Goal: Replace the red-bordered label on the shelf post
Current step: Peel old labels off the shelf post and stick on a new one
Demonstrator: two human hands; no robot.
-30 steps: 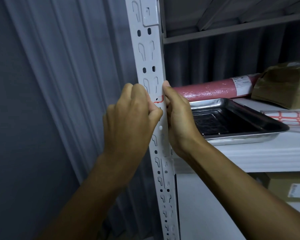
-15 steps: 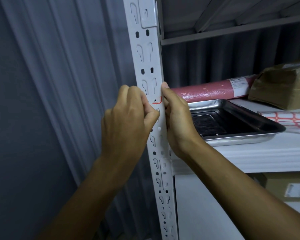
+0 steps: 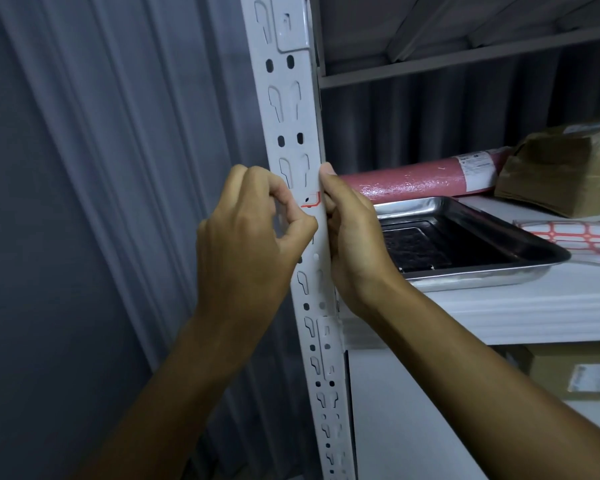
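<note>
Pinched between the curled thumb and forefinger of the left hand [image 3: 246, 244] was the lower left part of the red-bordered label [image 3: 311, 199], at the centre of the frame. Only one view was supplied, from the head camera. The label sat on the front face of the white slotted shelf post [image 3: 291, 109], which ran from the top centre of the frame down to the bottom centre; only its upper right corner, with a red edge line, was visible between the two hands. Whether the rest of the label was stuck down or lifted could not be determined.

The right hand [image 3: 352, 237] was placed against the right edge of the post, fingers curled around that edge and the thumb tip lying on the post just above the label — gripping the post, not the label.

Right of centre, a steel tray [image 3: 471, 271] stood on the white shelf board [image 3: 516, 313]. Behind it lay a red roll [image 3: 413, 180], its far end touching a brown wrapped parcel [image 3: 561, 171] at the right edge. A sheet of red-bordered labels [image 3: 575, 237] lay just beside the tray — at far right. A cardboard box [image 3: 568, 372] occupied the level below, lower right. Grey corrugated wall [image 3: 101, 168] filled the left side of the frame.
</note>
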